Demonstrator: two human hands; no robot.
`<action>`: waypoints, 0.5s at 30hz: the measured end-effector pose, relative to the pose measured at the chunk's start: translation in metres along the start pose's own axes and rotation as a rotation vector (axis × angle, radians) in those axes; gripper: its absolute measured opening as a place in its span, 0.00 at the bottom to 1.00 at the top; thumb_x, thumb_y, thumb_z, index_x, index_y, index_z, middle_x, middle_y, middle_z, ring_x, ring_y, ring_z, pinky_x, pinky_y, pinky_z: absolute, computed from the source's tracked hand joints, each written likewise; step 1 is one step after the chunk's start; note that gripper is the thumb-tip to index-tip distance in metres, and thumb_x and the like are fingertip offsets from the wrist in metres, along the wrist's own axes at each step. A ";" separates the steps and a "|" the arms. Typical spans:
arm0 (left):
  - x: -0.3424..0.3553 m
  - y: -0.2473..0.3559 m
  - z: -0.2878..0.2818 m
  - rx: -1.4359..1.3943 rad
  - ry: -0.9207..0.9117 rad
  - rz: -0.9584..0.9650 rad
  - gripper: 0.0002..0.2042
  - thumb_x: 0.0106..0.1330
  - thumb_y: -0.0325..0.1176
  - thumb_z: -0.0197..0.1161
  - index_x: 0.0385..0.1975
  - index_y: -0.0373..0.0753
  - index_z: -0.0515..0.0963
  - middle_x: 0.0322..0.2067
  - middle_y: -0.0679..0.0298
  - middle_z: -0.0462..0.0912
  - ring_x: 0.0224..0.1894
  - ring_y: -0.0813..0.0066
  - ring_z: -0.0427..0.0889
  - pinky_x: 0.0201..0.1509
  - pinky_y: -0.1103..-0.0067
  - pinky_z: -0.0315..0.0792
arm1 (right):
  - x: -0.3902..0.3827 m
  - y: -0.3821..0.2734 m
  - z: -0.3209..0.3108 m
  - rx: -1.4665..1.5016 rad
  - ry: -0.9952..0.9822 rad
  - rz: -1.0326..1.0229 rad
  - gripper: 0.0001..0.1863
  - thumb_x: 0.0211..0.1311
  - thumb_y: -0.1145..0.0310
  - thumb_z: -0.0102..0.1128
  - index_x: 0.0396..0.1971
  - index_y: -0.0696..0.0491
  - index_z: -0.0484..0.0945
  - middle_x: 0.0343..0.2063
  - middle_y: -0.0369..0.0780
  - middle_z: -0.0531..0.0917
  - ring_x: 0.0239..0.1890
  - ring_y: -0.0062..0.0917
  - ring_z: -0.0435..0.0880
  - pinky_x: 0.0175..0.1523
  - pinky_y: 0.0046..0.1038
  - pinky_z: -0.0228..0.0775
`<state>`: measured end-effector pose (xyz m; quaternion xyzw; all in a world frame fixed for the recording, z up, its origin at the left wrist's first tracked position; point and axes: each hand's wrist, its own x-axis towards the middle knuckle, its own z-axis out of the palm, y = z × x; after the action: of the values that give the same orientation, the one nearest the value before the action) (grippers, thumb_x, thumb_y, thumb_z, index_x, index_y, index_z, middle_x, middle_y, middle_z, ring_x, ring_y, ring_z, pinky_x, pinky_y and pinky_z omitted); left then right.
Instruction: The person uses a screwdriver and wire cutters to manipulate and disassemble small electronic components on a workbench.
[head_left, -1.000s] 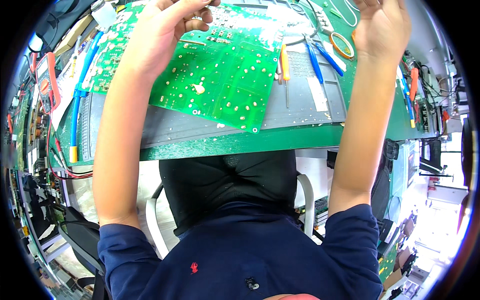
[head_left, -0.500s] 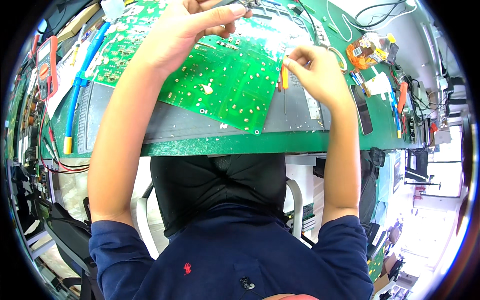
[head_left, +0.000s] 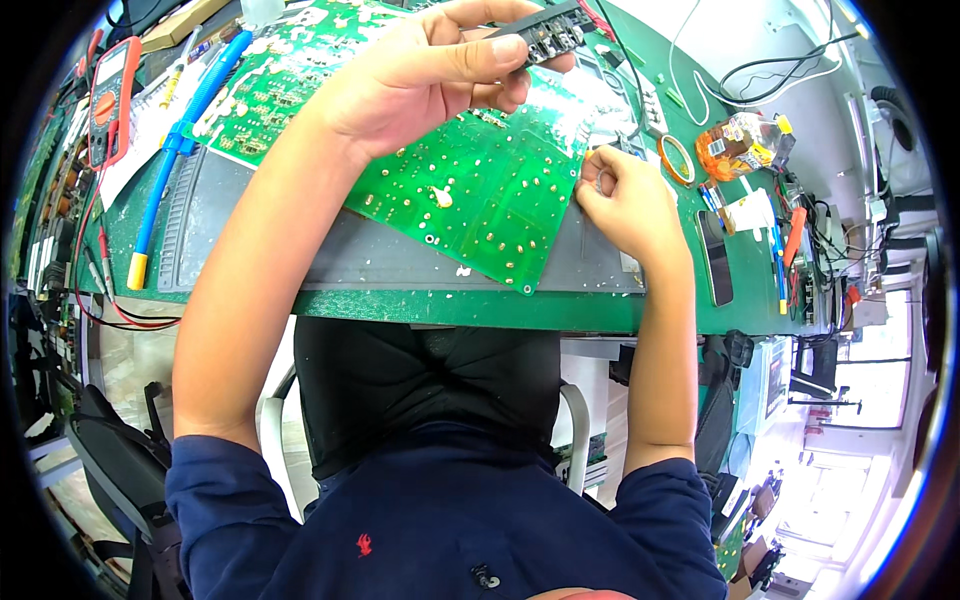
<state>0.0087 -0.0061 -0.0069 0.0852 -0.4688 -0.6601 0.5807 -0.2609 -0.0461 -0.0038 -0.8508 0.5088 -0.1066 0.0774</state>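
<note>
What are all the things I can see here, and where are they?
Flat-topped workbench: one, green, across the upper half
Flat work mat: one, grey, on the workbench
Large flat circuit board: one, green, on the mat
Boxy handheld multimeter: one, red and grey, far left
Long slim rod: one, blue with yellow end, left of the board
Small blocky part: one, black, top centre
Clear plastic bottle: one, orange contents, upper right
Flat rectangular phone: one, black, right side
Left hand: one, bare, holding the blocky part
Right hand: one, bare, by the board's right edge

Smaller edge clutter is too blurred to count.
</note>
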 end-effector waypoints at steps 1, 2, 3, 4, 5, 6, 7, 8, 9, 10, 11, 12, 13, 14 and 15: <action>0.000 0.001 0.001 -0.005 -0.013 -0.006 0.23 0.67 0.30 0.67 0.59 0.34 0.68 0.46 0.54 0.84 0.37 0.72 0.83 0.45 0.76 0.77 | 0.001 0.000 0.002 -0.040 0.034 -0.004 0.13 0.53 0.59 0.65 0.27 0.54 0.79 0.27 0.46 0.84 0.33 0.41 0.84 0.39 0.40 0.74; 0.000 0.001 0.001 -0.011 -0.027 -0.012 0.23 0.67 0.31 0.67 0.59 0.35 0.67 0.47 0.52 0.83 0.38 0.72 0.83 0.45 0.76 0.77 | 0.002 -0.001 0.002 -0.060 0.019 0.018 0.12 0.53 0.60 0.64 0.26 0.54 0.79 0.27 0.46 0.84 0.33 0.42 0.84 0.39 0.40 0.74; -0.001 0.001 0.000 -0.012 -0.024 -0.007 0.23 0.68 0.31 0.66 0.60 0.35 0.68 0.47 0.51 0.83 0.38 0.72 0.83 0.44 0.76 0.78 | 0.003 -0.007 0.000 -0.081 0.005 0.039 0.12 0.53 0.60 0.64 0.25 0.55 0.79 0.27 0.47 0.84 0.34 0.43 0.84 0.40 0.41 0.75; -0.001 0.001 -0.001 -0.013 -0.020 -0.002 0.22 0.68 0.31 0.66 0.60 0.35 0.68 0.48 0.50 0.83 0.38 0.72 0.83 0.44 0.76 0.78 | 0.005 -0.009 -0.001 -0.103 -0.009 0.060 0.12 0.53 0.60 0.63 0.24 0.55 0.80 0.28 0.48 0.85 0.34 0.43 0.84 0.41 0.41 0.75; -0.002 0.000 -0.001 -0.014 -0.017 0.003 0.22 0.69 0.32 0.65 0.60 0.36 0.68 0.48 0.49 0.83 0.37 0.72 0.84 0.44 0.76 0.78 | 0.006 -0.007 0.000 -0.101 0.006 0.059 0.12 0.53 0.61 0.63 0.24 0.55 0.80 0.27 0.48 0.85 0.33 0.43 0.84 0.41 0.41 0.75; -0.002 0.001 -0.001 -0.022 -0.018 -0.004 0.21 0.69 0.32 0.64 0.60 0.36 0.69 0.48 0.49 0.83 0.37 0.72 0.84 0.44 0.76 0.78 | 0.007 -0.003 0.003 -0.098 0.021 0.056 0.12 0.53 0.61 0.63 0.24 0.56 0.80 0.26 0.48 0.85 0.33 0.44 0.84 0.41 0.41 0.75; -0.002 0.001 -0.001 -0.031 -0.019 -0.010 0.21 0.70 0.32 0.64 0.60 0.37 0.70 0.48 0.48 0.83 0.37 0.72 0.84 0.43 0.76 0.78 | 0.009 0.001 0.006 -0.096 0.036 0.052 0.12 0.53 0.61 0.62 0.24 0.56 0.81 0.26 0.48 0.85 0.33 0.44 0.84 0.40 0.41 0.75; -0.001 0.001 0.000 -0.040 -0.020 -0.016 0.20 0.70 0.33 0.63 0.60 0.37 0.70 0.48 0.48 0.83 0.37 0.72 0.84 0.43 0.76 0.78 | 0.010 0.007 0.007 -0.038 0.029 0.050 0.12 0.53 0.61 0.62 0.24 0.57 0.81 0.24 0.48 0.84 0.31 0.42 0.84 0.39 0.40 0.75; -0.001 0.001 -0.001 -0.041 -0.029 -0.020 0.20 0.71 0.33 0.63 0.60 0.38 0.71 0.48 0.48 0.83 0.37 0.72 0.84 0.43 0.77 0.77 | 0.012 0.013 0.008 0.020 0.020 0.047 0.13 0.53 0.62 0.62 0.24 0.58 0.81 0.23 0.47 0.84 0.29 0.40 0.84 0.38 0.38 0.75; -0.001 0.001 -0.003 -0.043 -0.039 -0.023 0.19 0.71 0.33 0.63 0.59 0.38 0.71 0.48 0.49 0.83 0.37 0.72 0.84 0.43 0.77 0.77 | 0.013 0.018 0.007 0.077 0.011 0.044 0.13 0.53 0.62 0.62 0.24 0.58 0.82 0.21 0.47 0.84 0.27 0.38 0.85 0.37 0.37 0.75; 0.000 0.000 -0.004 -0.045 -0.049 -0.025 0.18 0.71 0.33 0.62 0.59 0.38 0.72 0.48 0.49 0.83 0.37 0.72 0.84 0.42 0.77 0.77 | 0.012 0.023 0.003 0.128 0.032 0.062 0.13 0.54 0.63 0.63 0.24 0.60 0.82 0.20 0.46 0.83 0.25 0.35 0.84 0.35 0.35 0.74; 0.000 0.000 -0.003 -0.039 -0.046 -0.023 0.18 0.71 0.33 0.62 0.59 0.38 0.72 0.48 0.50 0.83 0.37 0.72 0.84 0.42 0.78 0.77 | 0.009 0.023 -0.004 0.179 0.048 0.076 0.13 0.54 0.63 0.63 0.24 0.61 0.82 0.20 0.45 0.83 0.23 0.31 0.83 0.34 0.33 0.73; 0.000 0.000 -0.002 -0.036 -0.046 -0.021 0.18 0.71 0.33 0.62 0.59 0.39 0.73 0.48 0.51 0.84 0.37 0.72 0.84 0.42 0.78 0.77 | 0.005 0.024 -0.011 0.228 0.065 0.095 0.14 0.54 0.64 0.64 0.25 0.62 0.82 0.19 0.45 0.82 0.22 0.28 0.82 0.32 0.31 0.72; 0.000 -0.001 -0.001 -0.034 -0.046 -0.019 0.18 0.71 0.33 0.62 0.58 0.39 0.73 0.47 0.52 0.84 0.37 0.72 0.84 0.42 0.78 0.77 | 0.001 0.025 -0.019 0.236 0.099 0.116 0.14 0.55 0.65 0.65 0.25 0.64 0.82 0.17 0.41 0.81 0.20 0.19 0.77 0.29 0.25 0.69; 0.000 -0.002 -0.002 -0.037 -0.049 -0.021 0.18 0.71 0.33 0.62 0.58 0.39 0.73 0.47 0.53 0.84 0.37 0.72 0.84 0.42 0.78 0.77 | -0.003 0.029 -0.023 0.290 0.127 0.138 0.13 0.57 0.65 0.64 0.26 0.63 0.82 0.18 0.38 0.81 0.21 0.15 0.76 0.29 0.23 0.67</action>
<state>0.0082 -0.0075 -0.0091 0.0628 -0.4698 -0.6766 0.5636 -0.2933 -0.0578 0.0111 -0.7854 0.5490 -0.2270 0.1741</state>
